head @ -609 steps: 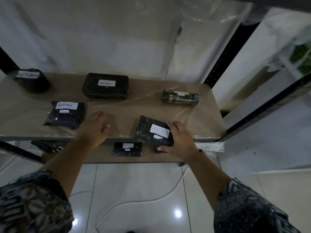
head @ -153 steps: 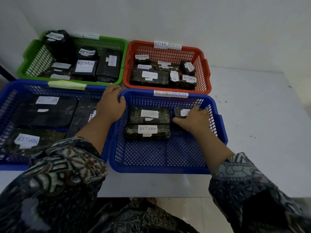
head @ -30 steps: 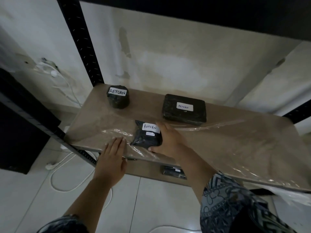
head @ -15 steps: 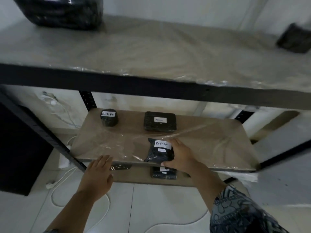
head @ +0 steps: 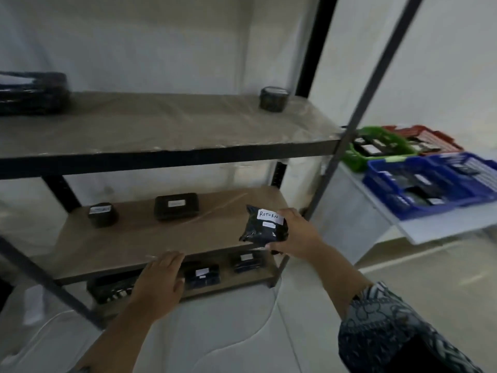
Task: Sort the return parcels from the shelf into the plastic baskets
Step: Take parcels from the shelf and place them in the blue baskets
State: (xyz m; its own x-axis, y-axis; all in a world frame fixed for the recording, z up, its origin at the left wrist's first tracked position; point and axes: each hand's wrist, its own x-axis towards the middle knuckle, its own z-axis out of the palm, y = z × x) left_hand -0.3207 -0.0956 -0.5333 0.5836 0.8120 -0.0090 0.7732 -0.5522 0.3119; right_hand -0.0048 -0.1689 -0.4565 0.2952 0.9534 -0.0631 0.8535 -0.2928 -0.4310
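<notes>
At lower centre the left hand point(head: 161, 281) is flat, fingers straight and loosely spread, at the front edge of the middle shelf point(head: 134, 238). Right of centre the right hand point(head: 298, 232) grips the black RETURN parcel point(head: 265, 227), now lifted off the board it lay on half a second ago. A round parcel point(head: 102, 214) and a boxed parcel point(head: 176, 205) remain behind. At the right edge, a green basket point(head: 355, 158), a red basket point(head: 441, 138) and a blue basket point(head: 387, 189) have come into view.
</notes>
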